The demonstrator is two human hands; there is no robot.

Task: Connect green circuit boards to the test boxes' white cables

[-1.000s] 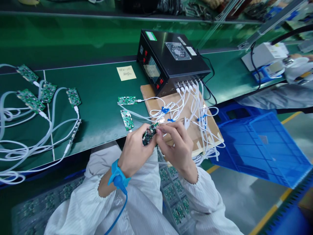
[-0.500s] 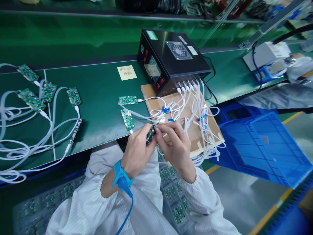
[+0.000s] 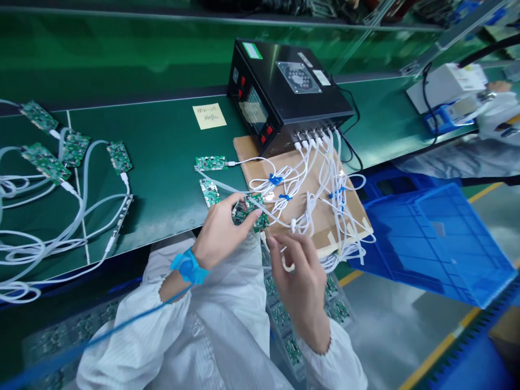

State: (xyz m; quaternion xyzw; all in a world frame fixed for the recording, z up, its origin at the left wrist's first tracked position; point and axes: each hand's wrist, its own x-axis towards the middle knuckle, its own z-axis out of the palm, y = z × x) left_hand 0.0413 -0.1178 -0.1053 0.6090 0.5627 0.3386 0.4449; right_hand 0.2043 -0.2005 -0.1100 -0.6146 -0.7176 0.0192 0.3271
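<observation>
Two hands of mine at work, and one green circuit board (image 3: 257, 208) is right here in my left hand (image 3: 219, 230), pinched with the thumb across its face, out over the bench's front edge! Darker board shows beside it under my fingers; one piece or two, I can't tell. One white plug (image 3: 264, 236) sits at the board's lower edge, and just beside it comes my right hand (image 3: 298, 276), fingers curled, thumb and fingertips near each other; whether they grip the cable, I can't tell.

Count the field! Two more boards (image 3: 210, 163) lie just beyond my left hand, and five others (image 3: 119, 157) are off to the left, one of those standing edge-on. One black box (image 3: 292, 92) rules the middle of the bench, four red buttons (image 3: 269, 130) on its front, one yellow note (image 3: 208, 116) next to it. One cardboard sheet (image 3: 239, 149) carries a tangle of white cables (image 3: 311, 206), and I spot three blue ties (image 3: 275, 179) on them. One blue strap (image 3: 189, 266) rings my left wrist. One other person's sleeve (image 3: 439, 157) shows at far right, above a blue crate (image 3: 442, 244).
</observation>
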